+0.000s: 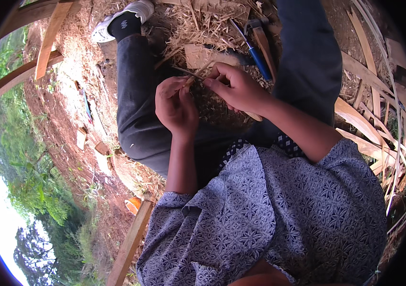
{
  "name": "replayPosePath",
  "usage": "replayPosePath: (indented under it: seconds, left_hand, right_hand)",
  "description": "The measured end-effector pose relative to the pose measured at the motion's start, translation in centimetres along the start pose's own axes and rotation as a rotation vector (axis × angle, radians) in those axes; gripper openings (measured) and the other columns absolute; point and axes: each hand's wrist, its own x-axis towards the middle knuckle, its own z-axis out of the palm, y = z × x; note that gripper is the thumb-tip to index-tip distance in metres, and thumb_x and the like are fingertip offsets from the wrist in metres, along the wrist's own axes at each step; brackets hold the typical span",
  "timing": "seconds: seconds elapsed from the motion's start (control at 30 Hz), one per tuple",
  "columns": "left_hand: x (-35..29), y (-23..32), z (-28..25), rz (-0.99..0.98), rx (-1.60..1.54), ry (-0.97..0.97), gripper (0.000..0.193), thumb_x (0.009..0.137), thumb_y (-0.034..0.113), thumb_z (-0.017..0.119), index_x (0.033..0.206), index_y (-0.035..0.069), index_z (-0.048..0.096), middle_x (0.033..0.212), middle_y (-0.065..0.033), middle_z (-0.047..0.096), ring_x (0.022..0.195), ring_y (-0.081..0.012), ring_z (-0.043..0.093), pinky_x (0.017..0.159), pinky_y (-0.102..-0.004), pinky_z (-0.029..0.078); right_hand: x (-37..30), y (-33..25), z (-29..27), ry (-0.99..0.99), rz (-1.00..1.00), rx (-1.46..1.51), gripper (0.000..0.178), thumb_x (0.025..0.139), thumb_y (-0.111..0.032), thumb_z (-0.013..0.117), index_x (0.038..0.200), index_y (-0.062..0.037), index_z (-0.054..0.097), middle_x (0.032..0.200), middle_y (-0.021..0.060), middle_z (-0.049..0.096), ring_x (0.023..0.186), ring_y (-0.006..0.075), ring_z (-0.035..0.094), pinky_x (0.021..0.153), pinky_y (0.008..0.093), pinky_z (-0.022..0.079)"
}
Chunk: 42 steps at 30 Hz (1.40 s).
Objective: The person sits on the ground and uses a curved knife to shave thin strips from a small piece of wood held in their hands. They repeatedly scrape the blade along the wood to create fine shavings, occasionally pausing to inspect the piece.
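My left hand (176,102) is closed, its fingertips pinching a small pale strip of wood (206,67) that slants up to the right. My right hand (238,88) is wrapped round a knife, whose light wooden handle end (254,116) sticks out below the palm. The knife's thin dark blade (186,72) points up to the left and crosses the strip close to my left fingertips. Whether the edge cuts into the wood cannot be made out. Both hands are between my bent legs, in front of my body.
Beyond my hands, a wooden block (207,57) lies by a heap of shavings (203,31). A blue-handled tool (258,62) and a hammer (263,45) lie beside my right leg. Long split strips (362,121) are piled at the right. A wooden post (131,243) stands at lower left.
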Motion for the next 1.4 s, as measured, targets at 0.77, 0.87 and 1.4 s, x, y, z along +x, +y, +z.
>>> replayPosePath:
  seconds: [0.77,0.87,1.4]
  left_hand:
    - [0.3,0.5,0.2,-0.077,-0.063,0.111,0.015,0.097,-0.012,0.053,0.109,-0.004,0.057,0.113,-0.0148,0.059,0.1,-0.0215,0.068,0.086,-0.034,0.064]
    - [0.3,0.5,0.2,-0.08,-0.107,0.104,0.015,0.096,-0.013,0.053,0.108,-0.004,0.057,0.113,-0.015,0.059,0.101,-0.0217,0.069,0.085,-0.0335,0.064]
    - [0.5,0.4,-0.1,0.013,0.025,0.042,0.019,0.096,-0.015,0.052,0.11,-0.004,0.06,0.11,-0.0155,0.062,0.099,-0.022,0.069,0.085,-0.0337,0.062]
  right_hand:
    - [0.5,1.1,0.4,0.052,-0.059,-0.035,0.021,0.104,-0.025,0.062,0.103,-0.004,0.058,0.083,0.0028,0.063,0.048,0.0068,0.054,0.041,0.0253,0.042]
    - [1.2,3.7,-0.1,0.128,-0.184,-0.18,0.022,0.101,-0.025,0.065,0.1,-0.0037,0.06,0.077,0.0053,0.064,0.051,0.0104,0.057,0.046,0.0296,0.044]
    - [-0.3,-0.7,0.6,0.042,-0.045,-0.029,0.023,0.102,-0.025,0.066,0.107,-0.0031,0.06,0.075,0.004,0.063,0.053,0.009,0.059,0.046,0.0291,0.044]
